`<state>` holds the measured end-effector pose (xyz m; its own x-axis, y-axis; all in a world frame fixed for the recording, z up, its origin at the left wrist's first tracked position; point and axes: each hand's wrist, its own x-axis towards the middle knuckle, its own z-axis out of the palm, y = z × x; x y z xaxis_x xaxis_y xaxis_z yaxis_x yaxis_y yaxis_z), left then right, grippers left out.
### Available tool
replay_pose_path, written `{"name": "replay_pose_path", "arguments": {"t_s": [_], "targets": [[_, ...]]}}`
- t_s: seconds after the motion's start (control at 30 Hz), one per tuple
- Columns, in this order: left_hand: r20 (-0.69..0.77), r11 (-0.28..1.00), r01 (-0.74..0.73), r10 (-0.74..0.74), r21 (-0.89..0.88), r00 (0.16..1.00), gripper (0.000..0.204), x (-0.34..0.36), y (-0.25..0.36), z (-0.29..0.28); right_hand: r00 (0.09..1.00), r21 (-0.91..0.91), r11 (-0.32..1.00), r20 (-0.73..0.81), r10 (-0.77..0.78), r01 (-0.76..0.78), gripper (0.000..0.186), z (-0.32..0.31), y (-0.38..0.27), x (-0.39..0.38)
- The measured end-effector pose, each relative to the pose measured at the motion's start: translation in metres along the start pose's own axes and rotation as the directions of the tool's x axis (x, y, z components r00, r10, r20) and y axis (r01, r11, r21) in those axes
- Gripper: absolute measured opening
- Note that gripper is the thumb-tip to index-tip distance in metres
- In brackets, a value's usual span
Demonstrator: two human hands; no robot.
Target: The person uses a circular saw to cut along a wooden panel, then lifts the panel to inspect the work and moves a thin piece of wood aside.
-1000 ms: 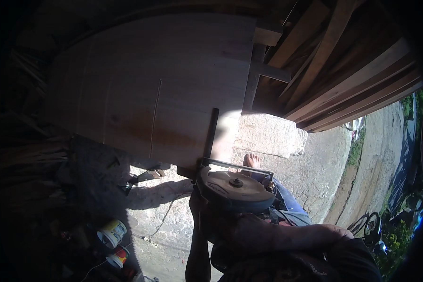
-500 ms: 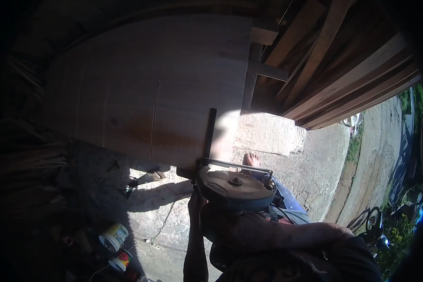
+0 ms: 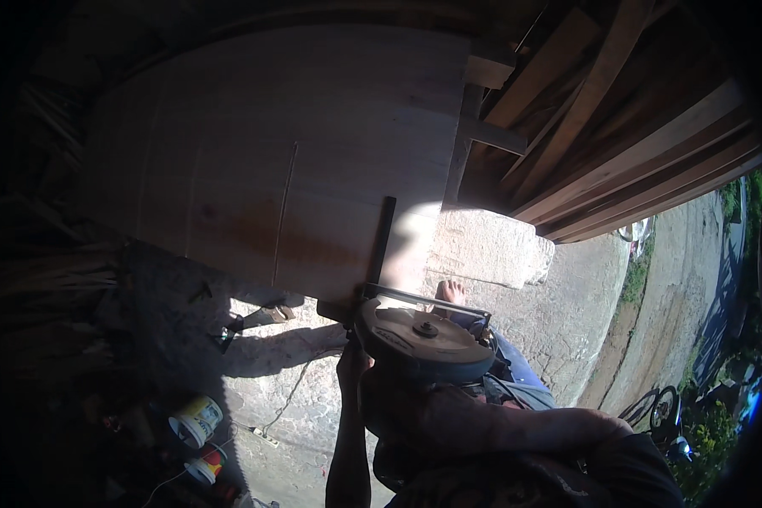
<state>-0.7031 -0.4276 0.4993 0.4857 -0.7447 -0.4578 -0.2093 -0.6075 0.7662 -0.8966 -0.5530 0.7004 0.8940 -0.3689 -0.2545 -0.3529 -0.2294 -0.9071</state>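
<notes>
A circular saw (image 3: 436,339) with a dusty round guard and a flat metal base sits at the near edge of a large wooden board (image 3: 229,178). From the saw's base a dark straight bar (image 3: 383,237) reaches over the board. My right hand (image 3: 402,406) is closed on the saw's body from behind, its fingers mostly lost in shadow. Against the saw's left side, my left hand (image 3: 354,362) is closed too, partly hidden. Pale straight lines cross the board, and one (image 3: 284,212) stands out as brighter. The blade is out of sight.
Long timber planks (image 3: 643,169) lean at the far right. My bare foot (image 3: 454,292) stands on the concrete beside a pale slab (image 3: 483,241). At lower left are a white bucket (image 3: 196,422), a smaller container (image 3: 205,466), and a power strip (image 3: 265,437) with a cord.
The view has tilted slightly, so the board's far end appears farther right and the buckets farther left. Both hands and the saw hold nearly the same place against the board.
</notes>
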Motion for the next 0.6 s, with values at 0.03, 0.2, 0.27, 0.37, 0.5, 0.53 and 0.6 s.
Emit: {"name": "replay_pose_path", "arguments": {"t_s": [0.03,0.2,0.27,0.37,0.5,0.53,0.6], "targets": [[-0.002,1.0,0.0,0.0,-0.002,1.0,0.024,0.0,0.0,0.0,0.999,0.015,1.0,-0.035,-0.017,0.018,0.052,-0.002,-0.002,0.001],[-0.003,1.0,-0.001,0.001,-0.022,1.0,0.024,0.001,-0.001,0.003,0.999,-0.007,1.0,0.033,0.014,-0.014,0.051,0.016,0.01,-0.003],[-0.005,1.0,-0.001,0.001,-0.031,1.0,0.025,0.001,-0.002,0.003,0.999,0.022,1.0,0.029,0.022,-0.023,0.052,0.016,0.01,-0.002],[-0.006,0.999,-0.002,0.002,-0.041,1.0,0.025,0.002,-0.002,0.004,0.999,0.029,0.999,0.032,0.018,-0.019,0.055,0.016,0.009,0.0],[-0.011,0.999,-0.001,0.0,-0.053,1.0,0.026,0.0,-0.003,0.004,0.998,-0.026,1.0,0.065,0.011,-0.01,0.059,0.021,0.013,-0.001],[-0.013,0.998,0.001,-0.001,-0.059,1.0,0.026,0.0,-0.004,0.004,0.998,-0.037,0.999,0.062,0.009,-0.007,0.06,0.021,0.014,-0.001],[-0.012,0.998,0.001,-0.002,-0.068,1.0,0.026,-0.002,-0.004,0.005,0.997,-0.089,0.996,0.075,0.008,-0.001,0.06,0.028,0.017,-0.003]]}}
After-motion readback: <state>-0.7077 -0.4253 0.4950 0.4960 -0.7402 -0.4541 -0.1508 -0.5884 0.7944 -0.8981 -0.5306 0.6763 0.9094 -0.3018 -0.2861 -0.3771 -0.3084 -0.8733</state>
